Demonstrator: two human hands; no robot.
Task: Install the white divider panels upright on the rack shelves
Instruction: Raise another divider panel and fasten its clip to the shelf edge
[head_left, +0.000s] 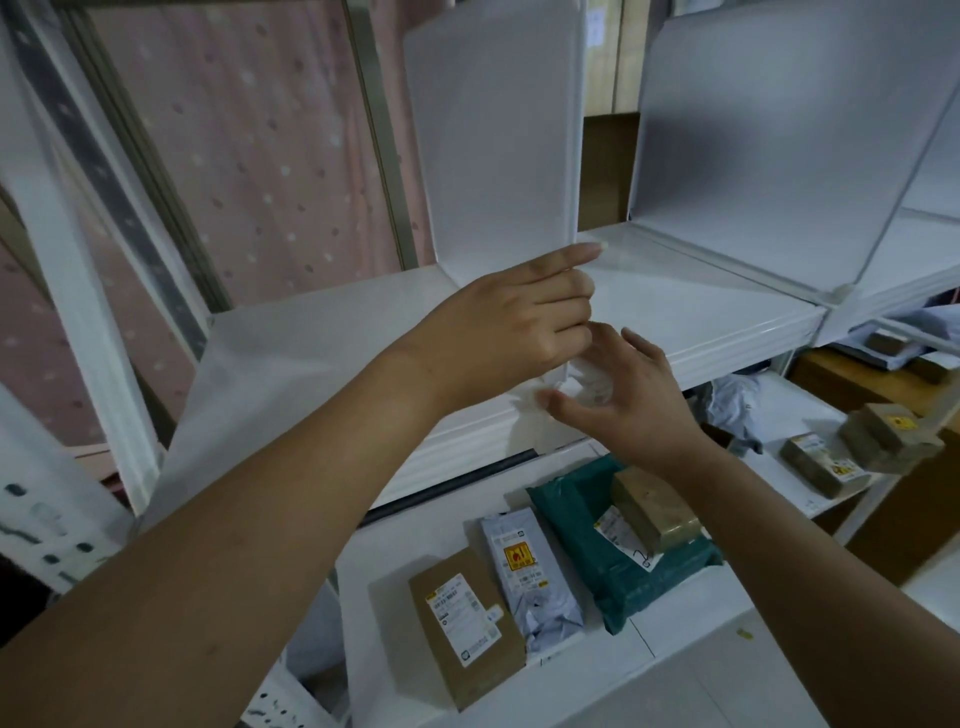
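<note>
Here the divider panel (498, 140) stands upright on the upper shelf (691, 291), its long axis vertical and its lower front corner meeting the shelf's front edge just where both hands work. The left hand (506, 332) is curled around that front edge from the left, fingers closed on the panel. The right hand (631, 400), slightly lower and nearer the shelf lip, has thumb and fingers half open around a small white clip (579, 382), apparently touching it.
</note>
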